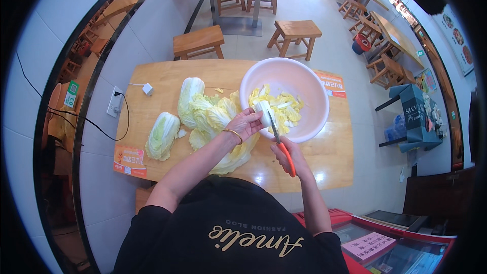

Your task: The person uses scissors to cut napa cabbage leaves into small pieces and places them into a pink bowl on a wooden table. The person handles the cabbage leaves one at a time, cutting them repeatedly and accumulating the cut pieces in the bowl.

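Note:
My left hand grips a piece of napa cabbage, its thick white stem side showing, over the near left rim of a pale plastic basin. Orange-handled scissors are in my right hand, their blades reaching up against the cabbage piece. Inside the basin lie cut yellow and white cabbage pieces. Loose cabbage leaves are heaped left of the basin, partly under my left forearm. Two whole napa cabbages, one farther back and one nearer the left edge, rest on the wooden table.
A white charger sits at the table's left, near a wall socket with a black cable. Wooden stools stand beyond the table. Behind me at right is a red-framed glass-topped freezer. A cloth-draped stand is farther right.

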Motion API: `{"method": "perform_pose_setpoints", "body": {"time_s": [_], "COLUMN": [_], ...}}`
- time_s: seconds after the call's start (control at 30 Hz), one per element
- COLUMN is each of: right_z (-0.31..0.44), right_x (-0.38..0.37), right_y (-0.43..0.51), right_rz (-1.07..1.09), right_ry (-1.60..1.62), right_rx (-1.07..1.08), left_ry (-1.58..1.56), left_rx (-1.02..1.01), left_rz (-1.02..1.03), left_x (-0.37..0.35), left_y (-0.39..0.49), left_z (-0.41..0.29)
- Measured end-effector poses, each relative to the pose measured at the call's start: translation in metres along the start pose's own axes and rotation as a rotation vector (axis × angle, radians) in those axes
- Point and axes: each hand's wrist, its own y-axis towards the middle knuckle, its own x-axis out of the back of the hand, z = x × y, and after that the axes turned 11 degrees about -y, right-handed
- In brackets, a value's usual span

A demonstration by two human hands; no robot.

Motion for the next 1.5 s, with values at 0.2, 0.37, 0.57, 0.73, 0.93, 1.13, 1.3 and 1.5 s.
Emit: {"method": "perform_pose_setpoints", "body": {"time_s": [0.2, 0.37, 0.57, 0.73, 0.93, 1.13, 1.3, 1.5], "right_z": [0.002, 0.003, -0.001, -0.004, -0.002, -0.007, -0.009, -0.004], "right_x": [0.006, 0.01, 0.006, -0.001, 0.001, 0.009, 0.005, 0.004], "right_y": [0.01, 0.02, 0.024, 0.027, 0.034, 0.026, 0.017, 0.02], "right_rz": [-0.004, 0.012, 0.08, 0.09, 0.015, 0.028, 0.095, 0.06], "right_ry": [0.059, 0.023, 0.096, 0.127, 0.092, 0.203, 0.08, -0.012], "right_rx": [-0.016, -0.099, -0.115, -0.137, -0.16, -0.068, 0.003, -0.007], "left_ry": [0.208, 0.246, 0.233, 0.206, 0.335, 0.046, -0.056, 0.006], "left_rx": [-0.03, 0.01, 0.075, 0.061, 0.141, 0.037, -0.014, -0.009], "left_rz": [0.038, -0.035, -0.013, -0.039, 0.004, 0.004, -0.001, -0.018], "left_x": [-0.003, -0.001, 0.006, 0.006, 0.005, 0.007, 0.008, 0.001], "left_y": [0.009, 0.018, 0.021, 0.021, 0.02, 0.024, 0.025, 0.022], "left_z": [0.002, -0.007, -0.013, -0.009, -0.009, -0.015, -0.014, -0.008]}}
